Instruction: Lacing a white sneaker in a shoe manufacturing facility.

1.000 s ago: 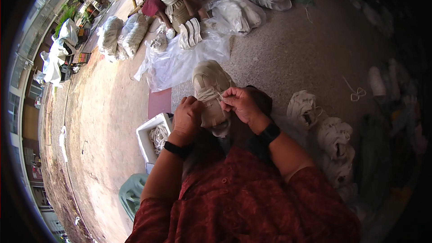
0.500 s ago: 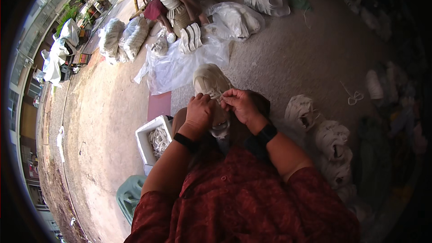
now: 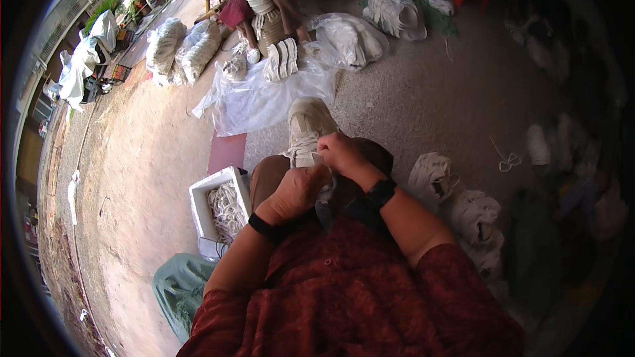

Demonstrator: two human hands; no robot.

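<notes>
A pale beige shoe upper [image 3: 309,118] stands between my knees, toe pointing away from me, with a white shoelace [image 3: 303,144] threaded across its front. My left hand [image 3: 299,192] is closed just on the near side of the lacing, back of the hand up. My right hand [image 3: 340,153] is closed at the right edge of the lacing, a little farther out. Both hands appear to grip the shoelace, though their fingertips are mostly hidden. The near part of the shoe is partly covered by my hands.
A white box [image 3: 198,208] of laces [image 3: 227,210] stands by my left knee, near a green cloth [image 3: 182,291]. Stacked uppers [image 3: 431,173] lie at my right. Ahead, a seated person handles a stack of uppers [image 3: 259,0] behind plastic sheeting [image 3: 248,107] and filled bags [image 3: 198,49].
My left hand has drawn nearer to me and closed into a fist. My right hand has also closed and dropped slightly, and more of the laced front shows. The view has shifted slightly.
</notes>
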